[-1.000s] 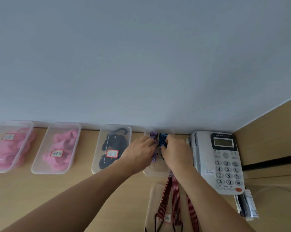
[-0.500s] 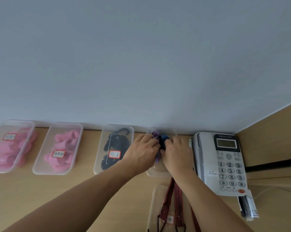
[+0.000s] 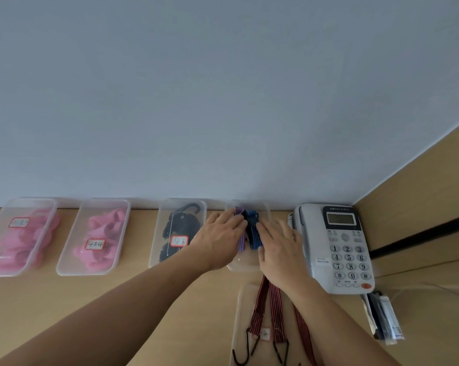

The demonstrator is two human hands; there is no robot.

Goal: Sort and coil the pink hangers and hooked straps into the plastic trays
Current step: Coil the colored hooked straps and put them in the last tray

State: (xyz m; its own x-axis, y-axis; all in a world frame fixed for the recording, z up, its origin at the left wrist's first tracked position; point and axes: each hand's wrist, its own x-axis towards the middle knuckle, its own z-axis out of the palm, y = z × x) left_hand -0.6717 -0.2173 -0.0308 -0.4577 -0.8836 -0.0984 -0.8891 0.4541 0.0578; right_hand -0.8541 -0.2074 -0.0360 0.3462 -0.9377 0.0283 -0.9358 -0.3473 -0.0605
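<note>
Straps (image 3: pixel 250 228), coiled blue and purple, sat in the clear tray (image 3: pixel 243 266) beside the phone (image 3: pixel 339 247). Left hand (image 3: pixel 218 241) and right hand (image 3: pixel 281 247) pressed flat-fingered on either side, I'd guess so the coils didn't spring open. Red striped straps (image 3: pixel 276 307) lay uncoiled nearer me on the bench (image 3: pixel 117 299).

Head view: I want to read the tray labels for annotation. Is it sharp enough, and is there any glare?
Head view: soft, even light, no glare on the trays; the labels are too blurred to read, though the phone keypad digits are legible.
</note>
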